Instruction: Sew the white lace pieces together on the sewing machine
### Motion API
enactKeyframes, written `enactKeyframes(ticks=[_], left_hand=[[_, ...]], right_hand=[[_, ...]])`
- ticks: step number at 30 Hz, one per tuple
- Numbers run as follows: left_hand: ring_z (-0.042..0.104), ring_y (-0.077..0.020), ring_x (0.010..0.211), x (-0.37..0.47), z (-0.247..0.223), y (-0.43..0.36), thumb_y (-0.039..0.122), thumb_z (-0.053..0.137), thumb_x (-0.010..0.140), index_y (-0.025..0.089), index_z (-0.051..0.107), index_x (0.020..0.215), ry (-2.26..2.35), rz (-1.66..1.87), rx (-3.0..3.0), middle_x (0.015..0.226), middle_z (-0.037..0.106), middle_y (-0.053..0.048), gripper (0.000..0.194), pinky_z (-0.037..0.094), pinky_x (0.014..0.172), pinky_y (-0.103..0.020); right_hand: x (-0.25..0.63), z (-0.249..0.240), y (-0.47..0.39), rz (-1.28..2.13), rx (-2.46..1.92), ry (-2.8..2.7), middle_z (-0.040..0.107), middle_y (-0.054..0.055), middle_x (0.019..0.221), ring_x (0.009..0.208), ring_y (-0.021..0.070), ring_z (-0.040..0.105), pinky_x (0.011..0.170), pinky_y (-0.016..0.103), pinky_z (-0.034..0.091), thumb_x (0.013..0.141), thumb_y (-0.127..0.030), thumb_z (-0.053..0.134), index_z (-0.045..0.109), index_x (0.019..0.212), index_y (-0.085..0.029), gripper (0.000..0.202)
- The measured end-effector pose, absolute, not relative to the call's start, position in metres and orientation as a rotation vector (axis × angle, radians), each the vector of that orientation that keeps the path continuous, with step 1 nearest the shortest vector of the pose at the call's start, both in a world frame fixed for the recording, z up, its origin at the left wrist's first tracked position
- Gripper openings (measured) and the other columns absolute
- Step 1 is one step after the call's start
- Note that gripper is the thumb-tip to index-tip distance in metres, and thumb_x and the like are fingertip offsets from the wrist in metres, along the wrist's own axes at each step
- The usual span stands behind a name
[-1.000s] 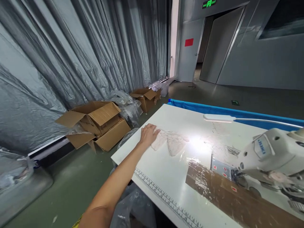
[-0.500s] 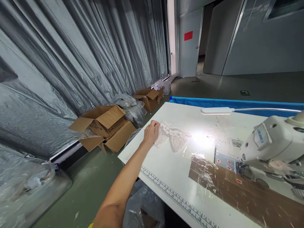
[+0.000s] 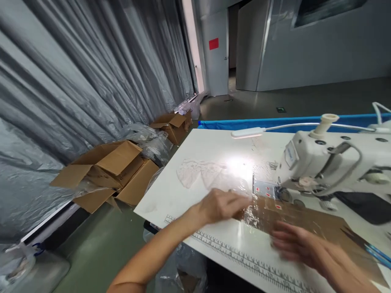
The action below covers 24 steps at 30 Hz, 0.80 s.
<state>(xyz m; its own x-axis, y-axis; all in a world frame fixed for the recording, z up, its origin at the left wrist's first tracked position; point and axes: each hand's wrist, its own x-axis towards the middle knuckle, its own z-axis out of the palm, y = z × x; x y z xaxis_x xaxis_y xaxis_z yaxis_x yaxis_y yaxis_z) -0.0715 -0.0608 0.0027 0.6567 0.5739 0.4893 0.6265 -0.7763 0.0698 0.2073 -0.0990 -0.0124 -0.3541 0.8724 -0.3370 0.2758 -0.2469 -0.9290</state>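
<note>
A strip of white lace (image 3: pixel 195 171) with scalloped edges lies spread on the white sewing table (image 3: pixel 183 199), left of the bright lamp spot. My left hand (image 3: pixel 221 205) is over the table just below the lace, beside the left end of the brown board (image 3: pixel 293 215) under clear tape. Its fingers point right and are smeared, so any grip is hidden. My right hand (image 3: pixel 296 240) hovers at the board's front edge, blurred, its fingers stretched out with nothing in them. The white sewing machine (image 3: pixel 305 162) stands behind the board, near a metal plate (image 3: pixel 264 188) with red marks.
A lamp (image 3: pixel 248 133) on a bendy neck reaches over the table. A printed ruler (image 3: pixel 232 252) runs along the front edge. Blue-handled scissors (image 3: pixel 378 254) lie at the right. Open cardboard boxes (image 3: pixel 104 162) and plastic bags (image 3: pixel 149 140) stand on the floor at the left.
My left hand has let go of the lace's left end and moved right and nearer. My right hand has come into view. The view has turned right; the lace stays on the table.
</note>
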Motion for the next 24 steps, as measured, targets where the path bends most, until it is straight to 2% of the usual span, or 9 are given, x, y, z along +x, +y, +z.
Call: enactKeyframes(ticks=[2, 4, 6, 11, 13, 16, 20, 22, 24], left_hand=[[0.07, -0.0131, 0.093, -0.043, 0.006, -0.075, 0.034, 0.05, 0.098, 0.013, 0.062, 0.114, -0.737, -0.821, -2.957, 0.113, 0.072, -0.006, 0.029, 0.061, 0.075, -0.023], [0.07, -0.0138, 0.088, -0.028, 0.011, -0.08, 0.038, 0.052, 0.097, 0.012, 0.063, 0.111, -0.586, -0.805, -3.083, 0.106, 0.073, -0.007, 0.032, 0.061, 0.075, -0.025], [0.07, -0.0147, 0.083, -0.027, 0.016, -0.07, 0.037, 0.05, 0.098, 0.013, 0.065, 0.107, -0.64, -0.718, -3.147, 0.095, 0.074, -0.007, 0.03, 0.061, 0.075, -0.028], [0.068, -0.0169, 0.098, -0.045, 0.013, -0.011, 0.005, 0.044, 0.092, 0.015, 0.066, 0.107, -0.949, -0.556, -3.064, 0.108, 0.072, -0.008, 0.029, 0.057, 0.083, -0.034], [0.065, -0.0158, 0.107, -0.045, 0.009, 0.001, 0.002, 0.045, 0.089, 0.018, 0.065, 0.11, -0.87, -0.472, -3.121, 0.118, 0.069, -0.006, 0.033, 0.053, 0.092, -0.033], [0.065, -0.0166, 0.106, -0.036, 0.005, -0.003, 0.013, 0.049, 0.094, 0.018, 0.063, 0.113, -0.793, -0.355, -3.117, 0.123, 0.066, -0.007, 0.024, 0.053, 0.09, -0.032], [0.066, -0.0201, 0.079, -0.023, 0.005, -0.023, 0.043, 0.051, 0.097, 0.014, 0.066, 0.098, -0.931, -0.217, -2.891, 0.096, 0.068, -0.01, 0.033, 0.053, 0.067, -0.034], [0.064, -0.0194, 0.072, -0.021, 0.005, -0.029, 0.046, 0.049, 0.097, 0.013, 0.066, 0.089, -0.97, -0.237, -2.829, 0.086, 0.066, -0.009, 0.039, 0.051, 0.063, -0.034], [0.064, -0.019, 0.076, -0.02, 0.004, -0.031, 0.042, 0.048, 0.098, 0.013, 0.067, 0.09, -0.957, -0.348, -2.831, 0.09, 0.067, -0.01, 0.036, 0.051, 0.065, -0.033]], right_hand=[[0.199, -0.013, -0.094, 1.879, -1.335, -1.296, 0.071, 0.014, 0.092, 0.089, 0.0308, 0.067, 0.084, 0.043, 0.057, 0.078, -0.08, 0.049, 0.07, 0.097, -0.018, 0.069], [0.195, -0.013, -0.088, 1.807, -1.371, -1.316, 0.07, 0.01, 0.086, 0.083, 0.027, 0.066, 0.076, 0.037, 0.056, 0.082, -0.074, 0.051, 0.068, 0.087, -0.019, 0.058], [0.193, -0.013, -0.086, 1.711, -1.426, -1.399, 0.067, 0.006, 0.079, 0.075, 0.0226, 0.063, 0.066, 0.032, 0.052, 0.084, -0.068, 0.053, 0.067, 0.089, -0.02, 0.05], [0.189, -0.015, -0.088, 1.576, -1.411, -1.559, 0.065, 0.002, 0.08, 0.07, 0.0185, 0.059, 0.061, 0.028, 0.045, 0.08, -0.051, 0.064, 0.063, 0.102, -0.019, 0.039], [0.192, -0.015, -0.087, 1.51, -1.447, -1.658, 0.065, 0.001, 0.077, 0.067, 0.0179, 0.058, 0.059, 0.028, 0.044, 0.079, -0.045, 0.064, 0.063, 0.099, -0.019, 0.033], [0.21, -0.01, -0.074, 1.426, -1.478, -1.879, 0.061, 0.0, 0.068, 0.06, 0.0178, 0.053, 0.053, 0.029, 0.039, 0.077, -0.042, 0.063, 0.066, 0.09, -0.02, 0.025], [0.238, 0.001, -0.05, 0.953, -1.791, -1.91, 0.053, -0.001, 0.054, 0.05, 0.0186, 0.048, 0.047, 0.03, 0.032, 0.079, -0.051, 0.058, 0.067, 0.082, -0.023, 0.03], [0.243, 0.004, -0.042, 0.781, -1.94, -1.853, 0.051, -0.001, 0.053, 0.05, 0.0193, 0.049, 0.047, 0.029, 0.031, 0.079, -0.057, 0.056, 0.063, 0.078, -0.024, 0.034], [0.244, 0.003, -0.04, 0.711, -1.971, -1.865, 0.052, -0.002, 0.054, 0.053, 0.0197, 0.05, 0.048, 0.029, 0.032, 0.077, -0.061, 0.057, 0.058, 0.074, -0.024, 0.037]])
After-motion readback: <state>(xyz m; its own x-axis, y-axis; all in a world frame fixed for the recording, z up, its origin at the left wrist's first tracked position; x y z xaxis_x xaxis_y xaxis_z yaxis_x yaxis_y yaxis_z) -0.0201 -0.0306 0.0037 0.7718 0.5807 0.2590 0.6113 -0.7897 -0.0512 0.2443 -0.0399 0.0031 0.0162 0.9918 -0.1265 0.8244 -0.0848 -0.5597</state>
